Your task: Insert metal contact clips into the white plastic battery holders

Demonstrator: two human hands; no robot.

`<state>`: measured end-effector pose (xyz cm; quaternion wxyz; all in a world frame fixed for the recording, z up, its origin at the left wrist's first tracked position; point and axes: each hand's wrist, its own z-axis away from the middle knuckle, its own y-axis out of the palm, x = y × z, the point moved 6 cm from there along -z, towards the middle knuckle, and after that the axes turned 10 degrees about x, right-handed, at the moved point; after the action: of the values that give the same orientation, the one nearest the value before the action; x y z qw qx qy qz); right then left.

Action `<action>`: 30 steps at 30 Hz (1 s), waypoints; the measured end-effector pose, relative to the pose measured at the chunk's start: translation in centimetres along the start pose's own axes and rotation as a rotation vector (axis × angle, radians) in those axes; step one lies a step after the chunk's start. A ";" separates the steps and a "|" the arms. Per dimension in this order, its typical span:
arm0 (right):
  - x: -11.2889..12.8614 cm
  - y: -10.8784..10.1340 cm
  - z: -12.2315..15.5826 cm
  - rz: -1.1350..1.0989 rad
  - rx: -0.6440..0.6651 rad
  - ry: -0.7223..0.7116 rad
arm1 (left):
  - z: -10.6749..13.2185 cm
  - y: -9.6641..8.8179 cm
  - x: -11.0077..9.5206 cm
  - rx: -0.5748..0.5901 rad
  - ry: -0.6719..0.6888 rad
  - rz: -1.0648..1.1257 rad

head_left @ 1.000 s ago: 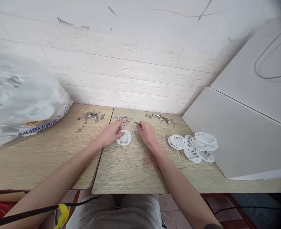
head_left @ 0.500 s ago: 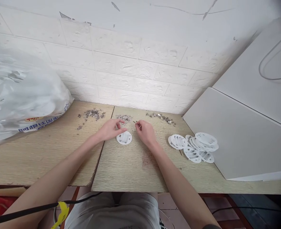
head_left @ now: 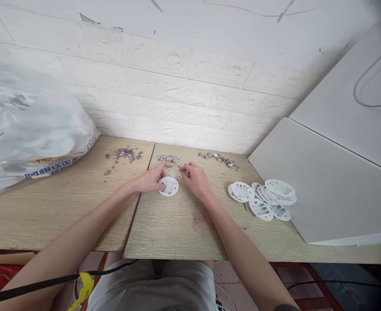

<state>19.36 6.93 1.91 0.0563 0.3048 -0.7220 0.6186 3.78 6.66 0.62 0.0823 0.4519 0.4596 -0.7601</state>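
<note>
1. Clearly, the left hand (head_left: 153,179) sits over the left edge of a white slotted disc (head_left: 171,185), its thumb lowered onto the face and its forefinger spread well away from the thumb; the other fingers are partly hidden.
2. The disc lies flat on the wooden table (head_left: 177,229), between the two hands and just right of the table seam.
3. The right hand (head_left: 195,179) pinches a slim tool (head_left: 181,169) between thumb and forefinger, its tip pointing left, near the middle pile of metal bits (head_left: 168,159).
4. A left pile (head_left: 127,154) and a right pile (head_left: 221,160) of small metal parts lie along the wall side.
5. More white discs (head_left: 279,188) overlap at right, beside a pale panel (head_left: 332,185).
6. The clear plastic bag (head_left: 38,129) carries blue Chinese characters; 阿根 and 国 seem readable, though creases blur the rest. The red-and-yellow logo (head_left: 45,160) above them is too small to read.
</note>
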 end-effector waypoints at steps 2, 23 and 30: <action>0.1 0.0 0.0 -0.016 0.012 -0.013 | -0.1 0.0 0.1 0.003 0.010 0.016; -0.5 0.0 -0.3 -0.853 0.013 0.044 | 0.4 -1.9 0.4 -0.360 -0.104 0.592; 0.4 0.3 -0.2 -0.804 0.102 -0.049 | 0.2 -1.8 0.5 -0.332 -0.064 0.654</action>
<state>18.81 6.98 1.87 0.2610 0.5799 -0.5149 0.5748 2.42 7.68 1.35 0.4077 0.5314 0.4052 -0.6222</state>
